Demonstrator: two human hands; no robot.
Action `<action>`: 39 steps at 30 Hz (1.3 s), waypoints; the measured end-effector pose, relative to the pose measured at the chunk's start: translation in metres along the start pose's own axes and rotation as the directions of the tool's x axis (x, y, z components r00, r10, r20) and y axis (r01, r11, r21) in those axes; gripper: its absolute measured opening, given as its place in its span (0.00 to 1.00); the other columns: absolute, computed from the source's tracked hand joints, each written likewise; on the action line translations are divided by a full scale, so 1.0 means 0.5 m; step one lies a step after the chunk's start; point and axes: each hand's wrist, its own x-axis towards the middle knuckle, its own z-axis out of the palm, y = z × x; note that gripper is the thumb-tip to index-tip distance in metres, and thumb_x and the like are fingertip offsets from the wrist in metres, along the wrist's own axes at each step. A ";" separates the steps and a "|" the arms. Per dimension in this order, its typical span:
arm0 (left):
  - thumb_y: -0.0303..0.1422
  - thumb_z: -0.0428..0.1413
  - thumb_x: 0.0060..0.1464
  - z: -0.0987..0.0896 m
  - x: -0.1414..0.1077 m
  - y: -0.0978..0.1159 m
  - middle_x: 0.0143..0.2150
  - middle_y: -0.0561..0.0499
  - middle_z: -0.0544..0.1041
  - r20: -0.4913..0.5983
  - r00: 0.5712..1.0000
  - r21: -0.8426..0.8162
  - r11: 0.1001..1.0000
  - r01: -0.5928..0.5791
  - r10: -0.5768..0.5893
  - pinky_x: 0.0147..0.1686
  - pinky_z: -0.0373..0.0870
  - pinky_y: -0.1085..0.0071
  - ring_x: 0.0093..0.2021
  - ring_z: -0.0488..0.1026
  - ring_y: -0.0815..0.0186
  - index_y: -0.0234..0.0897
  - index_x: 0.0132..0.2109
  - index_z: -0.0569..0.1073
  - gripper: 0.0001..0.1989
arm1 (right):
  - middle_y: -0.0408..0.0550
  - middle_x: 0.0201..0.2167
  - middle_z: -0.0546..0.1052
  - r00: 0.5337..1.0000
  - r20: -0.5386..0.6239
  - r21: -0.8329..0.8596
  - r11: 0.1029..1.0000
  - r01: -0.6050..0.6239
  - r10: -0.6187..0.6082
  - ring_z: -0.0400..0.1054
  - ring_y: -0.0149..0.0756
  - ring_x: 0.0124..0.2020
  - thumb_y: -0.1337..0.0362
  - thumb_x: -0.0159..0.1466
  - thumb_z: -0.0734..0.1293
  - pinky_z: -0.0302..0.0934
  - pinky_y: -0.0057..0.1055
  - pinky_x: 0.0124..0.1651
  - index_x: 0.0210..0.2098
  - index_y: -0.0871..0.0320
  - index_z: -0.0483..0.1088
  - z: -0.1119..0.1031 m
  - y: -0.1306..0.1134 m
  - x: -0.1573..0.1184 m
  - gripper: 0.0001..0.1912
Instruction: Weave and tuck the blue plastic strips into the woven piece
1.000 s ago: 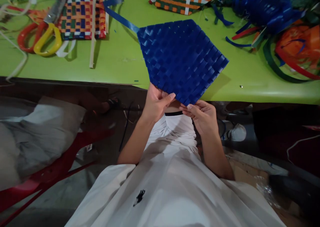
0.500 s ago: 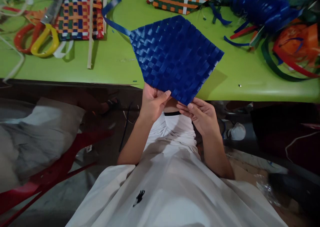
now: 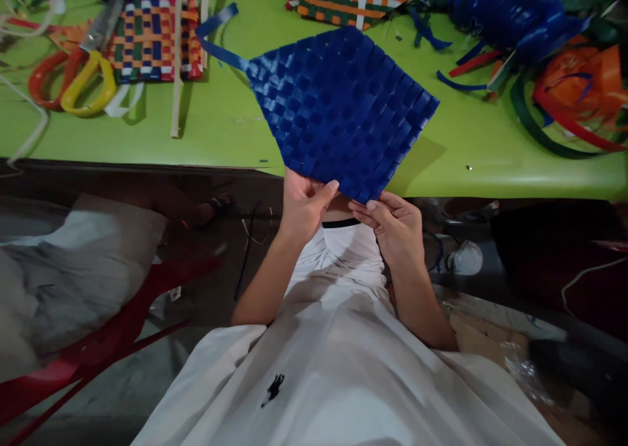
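A flat mat woven from shiny blue plastic strips (image 3: 343,112) is held over the front edge of the green table. One loose blue strip (image 3: 223,52) sticks out from its left corner and bends back. My left hand (image 3: 307,201) pinches the lower left edge, thumb on top and fingers underneath. At the bottom corner, my right hand (image 3: 392,223) grips the mat between thumb and fingers. The fingers beneath the mat are partly hidden.
Scissors with orange and yellow handles (image 3: 91,83) lie at the left beside a multicoloured woven piece (image 3: 152,34) and a thin wooden stick (image 3: 177,99). Another woven piece (image 3: 338,1) is at the back. Blue strip coils (image 3: 515,17) and orange strips (image 3: 579,80) lie right. A person sits at left (image 3: 98,256).
The blue mat has tilted slightly, its left corner shifting a little left and its bottom corner a little up. Both hands keep their hold.
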 end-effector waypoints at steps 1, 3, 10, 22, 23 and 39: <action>0.45 0.80 0.50 0.002 0.000 -0.001 0.69 0.40 0.81 -0.002 1.000 0.009 1.000 -0.002 0.002 0.71 0.78 0.48 0.74 0.77 0.44 0.52 0.80 0.63 0.56 | 0.49 0.39 0.91 1.000 -0.008 -0.014 1.000 0.001 -0.001 0.90 0.51 0.45 0.53 0.58 0.87 0.87 0.48 0.54 0.43 0.54 0.83 0.001 0.000 0.000 0.20; 0.47 0.80 0.50 0.004 0.003 -0.006 0.69 0.40 0.81 -0.003 1.000 0.020 1.000 -0.011 0.012 0.72 0.77 0.47 0.73 0.78 0.44 0.52 0.79 0.64 0.56 | 0.49 0.38 0.91 1.000 -0.023 -0.028 1.000 0.004 -0.004 0.90 0.51 0.45 0.53 0.58 0.87 0.86 0.48 0.55 0.43 0.55 0.84 0.003 0.000 -0.001 0.19; 0.46 0.81 0.52 -0.045 -0.008 0.027 0.62 0.44 0.87 0.030 0.999 0.110 0.994 0.010 -0.014 0.70 0.79 0.56 0.64 0.84 0.53 0.43 0.61 0.83 0.32 | 0.50 0.40 0.91 0.998 0.052 0.033 0.999 -0.041 0.039 0.90 0.48 0.45 0.54 0.57 0.87 0.86 0.45 0.55 0.43 0.55 0.86 -0.007 -0.008 0.006 0.19; 0.35 0.63 0.73 -0.114 -0.011 0.046 0.74 0.48 0.80 0.638 0.769 0.712 0.343 -0.612 0.048 0.75 0.64 0.41 0.77 0.75 0.42 0.58 0.70 0.83 0.22 | 0.48 0.21 0.82 0.955 0.218 -0.195 0.968 -0.160 0.202 0.79 0.36 0.22 0.32 0.55 0.86 0.71 0.26 0.23 0.30 0.58 0.81 -0.012 -0.009 0.020 0.34; 0.34 0.61 0.74 -0.116 -0.004 0.037 0.74 0.48 0.80 0.640 0.767 0.709 0.345 -0.615 0.053 0.75 0.63 0.40 0.78 0.74 0.42 0.58 0.71 0.82 0.23 | 0.45 0.18 0.78 0.958 0.220 -0.220 0.966 -0.135 0.184 0.75 0.33 0.19 0.30 0.55 0.85 0.64 0.24 0.19 0.28 0.58 0.79 -0.010 -0.009 0.021 0.35; 0.35 0.59 0.77 -0.084 0.036 0.022 0.72 0.47 0.81 0.653 0.740 0.660 0.357 -0.661 0.164 0.79 0.67 0.45 0.78 0.75 0.46 0.54 0.69 0.84 0.20 | 0.34 0.13 0.55 0.972 0.226 -0.147 0.984 0.105 -0.070 0.48 0.25 0.13 0.28 0.64 0.78 0.42 0.28 0.17 0.21 0.54 0.71 0.022 -0.025 0.010 0.38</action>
